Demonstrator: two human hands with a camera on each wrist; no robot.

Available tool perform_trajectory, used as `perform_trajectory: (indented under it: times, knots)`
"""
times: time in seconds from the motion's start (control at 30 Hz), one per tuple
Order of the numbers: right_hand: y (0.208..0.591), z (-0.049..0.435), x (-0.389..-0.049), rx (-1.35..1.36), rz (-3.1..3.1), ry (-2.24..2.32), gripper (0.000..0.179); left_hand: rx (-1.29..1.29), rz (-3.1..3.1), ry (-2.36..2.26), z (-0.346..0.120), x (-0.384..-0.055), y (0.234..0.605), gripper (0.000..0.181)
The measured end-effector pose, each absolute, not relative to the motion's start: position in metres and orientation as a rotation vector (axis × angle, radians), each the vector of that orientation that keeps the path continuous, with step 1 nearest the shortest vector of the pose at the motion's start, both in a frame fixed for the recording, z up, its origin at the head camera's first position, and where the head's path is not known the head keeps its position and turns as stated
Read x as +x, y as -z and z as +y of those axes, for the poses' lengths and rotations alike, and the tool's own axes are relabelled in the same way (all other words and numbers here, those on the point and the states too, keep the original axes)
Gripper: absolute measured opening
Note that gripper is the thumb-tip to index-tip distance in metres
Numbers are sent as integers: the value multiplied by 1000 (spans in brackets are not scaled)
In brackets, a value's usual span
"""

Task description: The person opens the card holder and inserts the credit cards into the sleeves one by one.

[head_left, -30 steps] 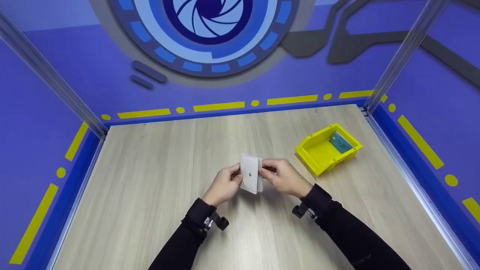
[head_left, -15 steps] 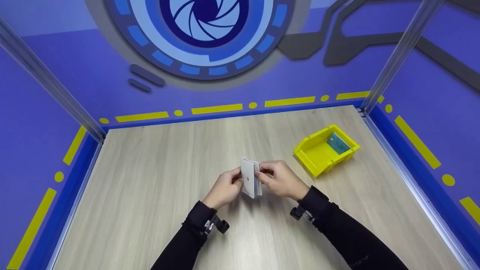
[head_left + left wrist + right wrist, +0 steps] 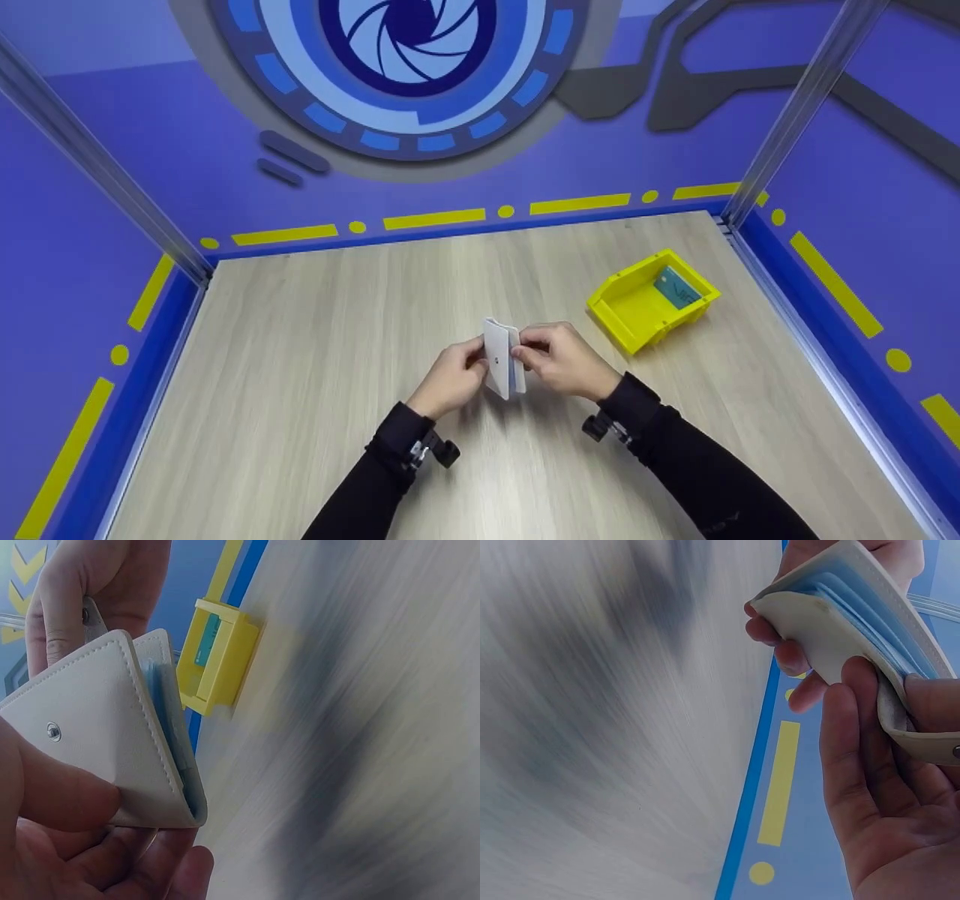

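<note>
A white stitched card holder (image 3: 496, 361) with a snap stud stands partly open between both hands in the head view. My left hand (image 3: 450, 377) holds it by the spine side, its thumb on the front cover and its fingers behind, as the left wrist view shows. Opposite, my right hand (image 3: 568, 360) pinches the edge of the back cover near the snap strap (image 3: 926, 746). Bluish clear sleeves (image 3: 862, 619) fan out between the covers in the right wrist view.
To the right on the wooden table (image 3: 315, 360) sits a yellow bin (image 3: 634, 319) with a teal card (image 3: 677, 288) marked VIP leaning inside it. Blue printed walls (image 3: 450, 180) and metal corner posts (image 3: 787, 112) enclose the table at the back and sides.
The covers have spread further apart, and more of the blue sleeves shows. The card holder has turned slightly in my hands; both hands keep their hold. The head view has shifted slightly.
</note>
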State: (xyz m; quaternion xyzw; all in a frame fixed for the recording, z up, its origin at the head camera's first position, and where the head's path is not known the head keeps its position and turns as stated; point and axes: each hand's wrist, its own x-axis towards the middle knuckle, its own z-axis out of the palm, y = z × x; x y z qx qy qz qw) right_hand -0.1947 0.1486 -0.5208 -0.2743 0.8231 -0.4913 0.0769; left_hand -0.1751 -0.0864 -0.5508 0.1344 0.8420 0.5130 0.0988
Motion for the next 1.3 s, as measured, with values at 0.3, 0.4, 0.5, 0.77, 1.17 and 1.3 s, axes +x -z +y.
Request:
perform_trajectory:
  times: [0.3,0.4,0.5,0.77,1.17,1.3]
  knots:
    - [519,148,-197,-765,2630,1384,17,238,2496,-1618,-91,-175,549,54]
    - [518,150,-198,-705,2685,1370,20,182,2547,-1658,-93,-176,545,46]
    - [515,152,-200,-634,2731,1370,19,143,2594,-1699,-95,-176,538,36]
    - [514,156,-204,-554,2808,1334,26,165,2628,-1640,-94,-173,535,33]
    - [515,165,-209,-317,2595,1404,19,5,2661,-1590,-104,-179,539,14]
    - [518,168,-212,-253,2569,1358,19,-62,2658,-1580,-107,-179,540,15]
